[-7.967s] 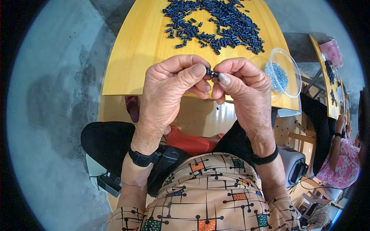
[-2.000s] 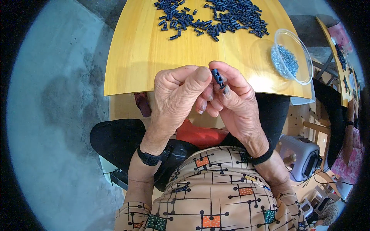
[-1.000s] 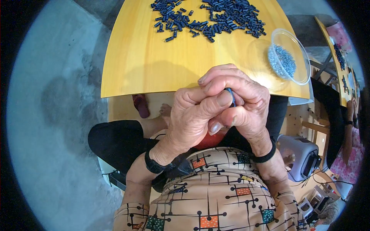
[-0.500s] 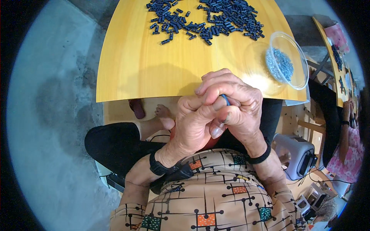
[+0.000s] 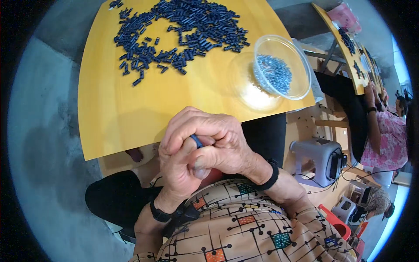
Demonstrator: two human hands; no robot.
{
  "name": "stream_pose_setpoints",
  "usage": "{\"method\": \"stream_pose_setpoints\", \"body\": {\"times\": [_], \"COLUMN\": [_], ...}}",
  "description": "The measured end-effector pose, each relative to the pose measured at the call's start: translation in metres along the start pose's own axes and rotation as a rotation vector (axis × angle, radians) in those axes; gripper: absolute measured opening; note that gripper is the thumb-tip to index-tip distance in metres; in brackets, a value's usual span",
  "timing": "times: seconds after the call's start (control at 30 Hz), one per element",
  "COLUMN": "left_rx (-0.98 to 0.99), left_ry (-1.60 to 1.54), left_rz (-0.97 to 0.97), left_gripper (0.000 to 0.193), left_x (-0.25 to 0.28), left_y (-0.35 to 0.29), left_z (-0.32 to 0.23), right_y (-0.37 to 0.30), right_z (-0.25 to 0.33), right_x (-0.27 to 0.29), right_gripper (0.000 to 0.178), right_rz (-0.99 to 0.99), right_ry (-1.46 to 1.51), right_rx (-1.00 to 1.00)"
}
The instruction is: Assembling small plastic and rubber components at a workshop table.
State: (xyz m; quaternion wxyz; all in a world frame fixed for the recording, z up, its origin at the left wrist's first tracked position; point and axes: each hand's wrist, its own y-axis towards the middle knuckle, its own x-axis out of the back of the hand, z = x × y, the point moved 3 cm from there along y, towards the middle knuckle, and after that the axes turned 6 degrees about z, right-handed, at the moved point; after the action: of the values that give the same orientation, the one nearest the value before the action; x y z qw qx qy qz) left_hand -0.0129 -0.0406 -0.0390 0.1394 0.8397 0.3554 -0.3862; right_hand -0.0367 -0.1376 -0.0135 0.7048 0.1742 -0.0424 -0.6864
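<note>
My left hand (image 5: 176, 170) and my right hand (image 5: 222, 139) are closed together in front of the table's near edge, fingers folded over one another. Between the bent fingers shows a small curved blue piece (image 5: 196, 141); whether it is gripped or worn as a band cannot be told. Anything deeper inside the grip is hidden. Beyond the hands, many short dark tube-shaped parts (image 5: 187, 54) lie loose in a ring-like heap on the yellow table (image 5: 126, 118). A clear round plastic tub (image 5: 305, 83) holds a pile of small shiny bluish pieces (image 5: 274, 73).
The tub stands by the table's right edge. To the right, a grey plastic stool (image 5: 312, 161) is on the floor with cables beside it. Another person in a pink patterned top (image 5: 384, 139) sits at a second table (image 5: 345, 52) bearing similar dark parts.
The view has swung rightward, so table, tub and hands appear farther left, and more of the dark heap shows. Both hands stay clasped in much the same grip.
</note>
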Motion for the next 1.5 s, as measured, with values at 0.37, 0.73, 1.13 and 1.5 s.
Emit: {"method": "stream_pose_setpoints", "body": {"times": [0.37,0.73,1.13,1.5], "left_rx": [0.163,-0.059,-0.459,-0.55], "left_ry": [-0.013,1.033,1.542,1.82], "left_rz": [0.006,0.064,-0.064,-0.037], "left_gripper": [0.034,0.014,0.018,0.014], "left_x": [-0.008,0.0,0.036,0.03], "left_y": [-0.003,0.031,0.087,0.107], "left_z": [0.006,-0.049,-0.066,-0.058], "right_y": [-0.013,-0.113,-0.216,-0.226], "right_z": [0.006,0.118,0.054,0.04], "right_x": [0.005,0.119,0.354,0.418], "right_gripper": [0.018,0.044,0.035,0.033], "right_rz": [-0.07,-0.723,-0.891,-1.142], "right_ry": [-0.014,-0.473,0.611,0.679], "right_rx": [0.061,0.167,-0.024,-0.021]}}
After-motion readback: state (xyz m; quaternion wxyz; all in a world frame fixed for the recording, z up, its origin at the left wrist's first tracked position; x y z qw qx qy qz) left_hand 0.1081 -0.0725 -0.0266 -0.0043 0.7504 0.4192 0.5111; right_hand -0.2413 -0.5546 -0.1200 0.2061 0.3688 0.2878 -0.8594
